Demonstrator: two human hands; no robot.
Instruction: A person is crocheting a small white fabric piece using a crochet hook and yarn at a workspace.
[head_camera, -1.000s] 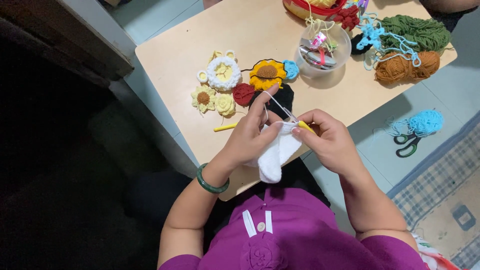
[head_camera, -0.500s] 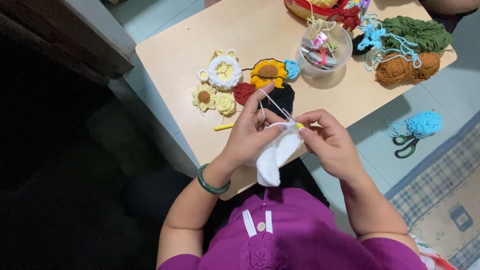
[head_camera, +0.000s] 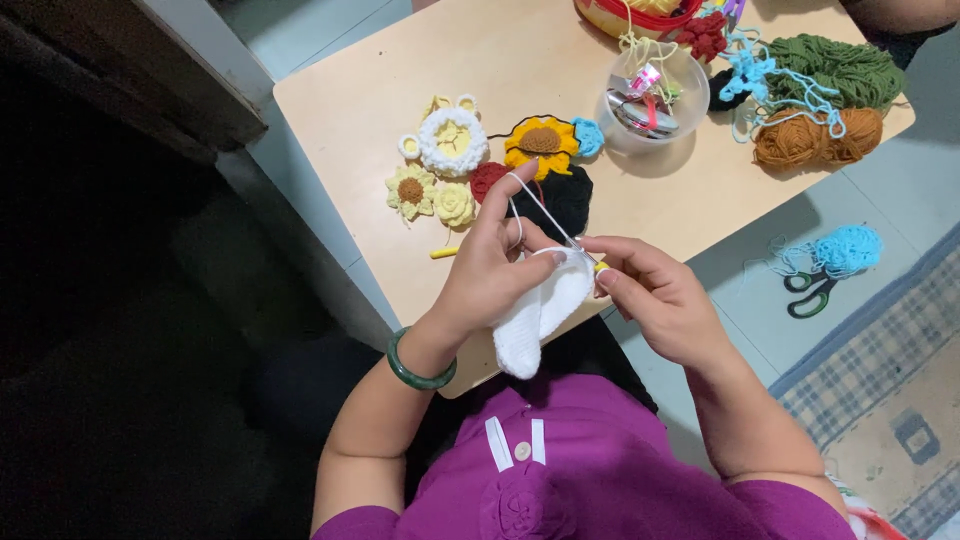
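While the left hand (head_camera: 495, 275) grips white crochet (head_camera: 540, 310), the right hand (head_camera: 655, 295) pinches a hook (head_camera: 598, 266).

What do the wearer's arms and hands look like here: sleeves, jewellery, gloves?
Both hands are bare, no gloves. The left hand has a plain, smooth green bangle at the wrist. The right hand shows no wristwear. Forearms are uncovered; short purple sleeves of a top with a white-trimmed button placket end at the upper arms. No rings can be made out.

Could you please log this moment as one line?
left hand: holds white crocheted piece | right hand: works its edge | white yarn strand: over left finger
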